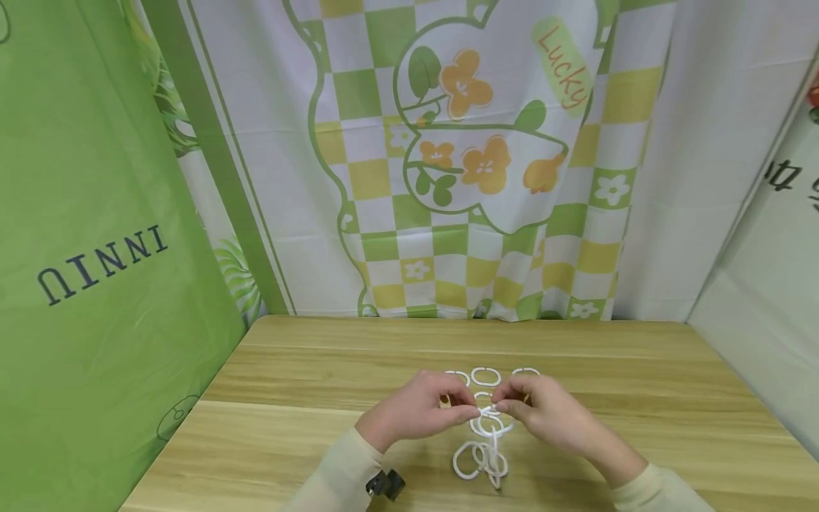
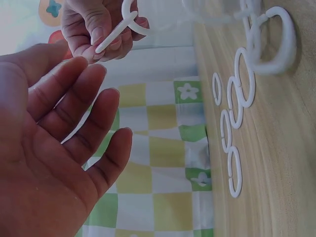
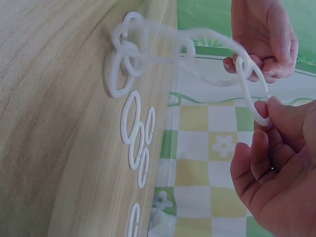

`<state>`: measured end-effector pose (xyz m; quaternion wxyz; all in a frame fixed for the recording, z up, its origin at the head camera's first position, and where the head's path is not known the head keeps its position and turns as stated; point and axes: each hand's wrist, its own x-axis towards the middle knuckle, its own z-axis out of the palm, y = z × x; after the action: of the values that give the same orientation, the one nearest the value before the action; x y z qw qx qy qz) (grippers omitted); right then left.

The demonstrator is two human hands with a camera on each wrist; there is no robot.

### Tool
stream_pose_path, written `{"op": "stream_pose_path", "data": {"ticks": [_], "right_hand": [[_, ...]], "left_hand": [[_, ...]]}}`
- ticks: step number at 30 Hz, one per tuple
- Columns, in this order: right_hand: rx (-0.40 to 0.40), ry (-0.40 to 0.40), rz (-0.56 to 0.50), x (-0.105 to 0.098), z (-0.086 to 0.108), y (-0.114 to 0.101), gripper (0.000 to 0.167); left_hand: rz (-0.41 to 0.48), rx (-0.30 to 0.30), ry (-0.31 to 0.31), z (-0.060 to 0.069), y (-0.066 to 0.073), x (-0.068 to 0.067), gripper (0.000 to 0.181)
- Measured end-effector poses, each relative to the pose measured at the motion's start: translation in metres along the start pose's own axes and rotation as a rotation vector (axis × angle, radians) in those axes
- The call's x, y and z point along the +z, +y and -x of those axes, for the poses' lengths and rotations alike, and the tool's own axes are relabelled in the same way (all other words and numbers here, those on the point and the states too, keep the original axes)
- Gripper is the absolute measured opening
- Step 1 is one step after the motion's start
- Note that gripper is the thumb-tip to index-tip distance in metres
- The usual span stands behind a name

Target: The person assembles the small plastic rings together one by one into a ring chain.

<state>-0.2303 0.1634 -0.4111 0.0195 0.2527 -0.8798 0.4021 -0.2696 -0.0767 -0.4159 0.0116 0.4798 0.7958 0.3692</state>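
My right hand (image 1: 550,416) pinches a white plastic C-shaped link (image 3: 245,94) between thumb and fingertips. Joined to that link, other white links hang down in a chain (image 1: 493,434), whose lower end gathers just above or on the wooden table; partly blurred in the wrist views, it leaves that contact unclear. My left hand (image 1: 425,407) is close by, fingertips near the raised link. In the left wrist view its fingers (image 2: 106,116) are spread and loosely bent, with no link visible between them.
Several loose white links lie on the wooden table (image 1: 288,370) beyond the hands, one being an oval link (image 1: 486,377). A small black object (image 1: 386,485) is beside the left sleeve. Patterned cloth (image 1: 473,249) hangs behind the table, with a green cloth (image 1: 115,320) at the left.
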Motion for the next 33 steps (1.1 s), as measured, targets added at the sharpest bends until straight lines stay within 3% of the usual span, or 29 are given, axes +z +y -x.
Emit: {"op": "stream_pose_path", "data": {"ticks": [13,19,26,33], "right_hand": [[0.031,0.073,-0.048,0.004,0.002,-0.003,0.002],[0.036,0.077,-0.095,0.004,0.002,-0.004,0.005],[0.050,0.096,-0.138,-0.001,0.004,0.005,0.006],[0.176,0.131,-0.085,-0.016,0.000,0.026,0.009]], "left_hand": [[-0.039,-0.069,0.008,-0.001,0.000,0.002,0.009],[-0.025,-0.114,0.016,-0.001,0.000,0.000,0.010],[0.006,-0.124,0.045,-0.001,0.002,-0.001,0.010],[-0.006,-0.121,0.044,0.000,0.003,-0.002,0.011]]}}
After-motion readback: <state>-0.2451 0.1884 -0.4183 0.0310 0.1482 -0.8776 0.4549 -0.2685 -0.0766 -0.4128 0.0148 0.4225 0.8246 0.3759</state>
